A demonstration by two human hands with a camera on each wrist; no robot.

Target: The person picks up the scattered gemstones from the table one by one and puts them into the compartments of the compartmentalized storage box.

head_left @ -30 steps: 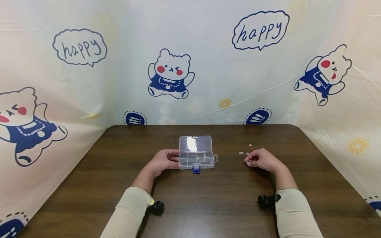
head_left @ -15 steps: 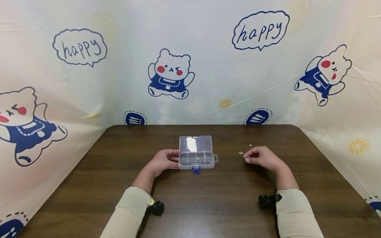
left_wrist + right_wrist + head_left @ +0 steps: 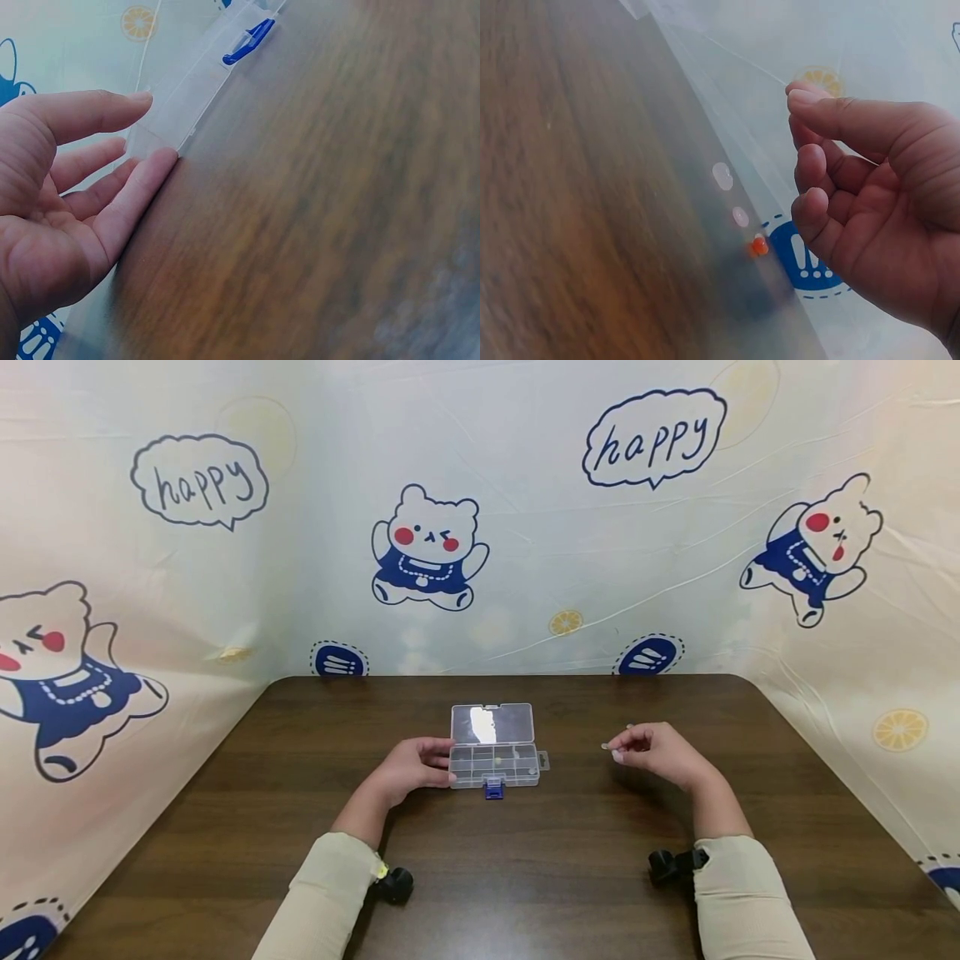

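A clear plastic compartment box [image 3: 472, 774] with a blue latch [image 3: 493, 790] lies on the table, lid raised at the back. Small pale pieces show in some compartments. My left hand [image 3: 408, 767] rests against its left end, fingers nearly straight, one fingertip at the corner in the left wrist view. My right hand [image 3: 660, 755] hovers to the right of the box, thumb and index tips together; I cannot tell whether anything is between them. Below it in the right wrist view lie a larger white oval pill [image 3: 722, 176], a smaller white one [image 3: 740, 217] and an orange piece [image 3: 760, 246].
The brown wooden table [image 3: 480, 877] has its back edge against a cartoon-printed cloth [image 3: 525, 552]. A hanging tab [image 3: 543, 761] sticks out from the box's right side. Small black cameras are strapped to both wrists.
My right hand has moved up and slightly left, away from the near side of the small pieces, and now partly covers them in the head view. My left hand and the box stay put.
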